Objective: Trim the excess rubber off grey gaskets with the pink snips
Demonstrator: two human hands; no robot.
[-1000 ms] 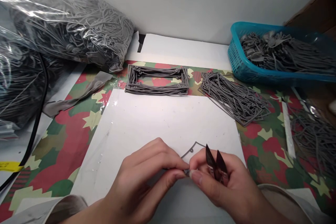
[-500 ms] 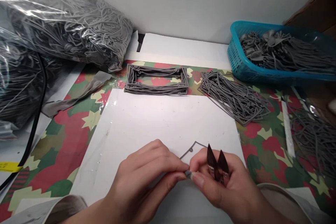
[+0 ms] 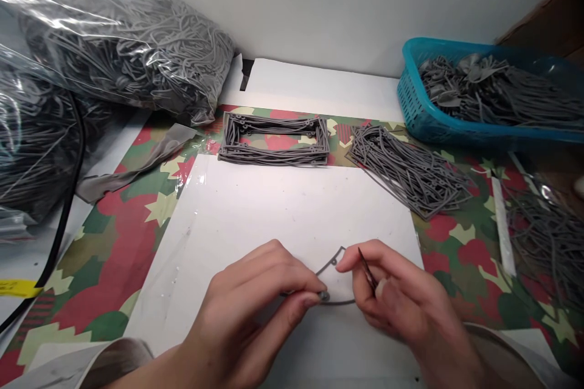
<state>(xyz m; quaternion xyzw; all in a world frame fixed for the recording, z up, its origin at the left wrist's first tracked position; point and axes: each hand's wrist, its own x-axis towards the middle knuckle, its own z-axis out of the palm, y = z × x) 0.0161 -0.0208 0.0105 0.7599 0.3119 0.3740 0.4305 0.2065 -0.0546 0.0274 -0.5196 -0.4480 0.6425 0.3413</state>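
Above the white sheet [image 3: 255,213], my left hand [image 3: 260,304] pinches a thin grey rubber frame [image 3: 340,302] at one corner, between thumb and fingertips. The frame's loop runs to the right, with a corner and small ring showing between my hands. My right hand [image 3: 401,298] is closed around small dark-bladed snips [image 3: 367,270], seen edge-on; their handles are hidden in the palm. Its index finger reaches toward the frame's upper corner; whether it touches cannot be told.
Stacked grey frames [image 3: 274,157] form a rectangle behind the sheet, beside a looser pile [image 3: 410,173]. A blue basket [image 3: 479,124] of grey parts stands back right. Clear bags [image 3: 150,42] of grey strips and a black cable [image 3: 68,194] lie left. More strips [image 3: 547,237] lie right.
My right hand has let go of the piece at my left fingertips and moved slightly right. The snips have turned from showing two spread blades to an edge-on view.
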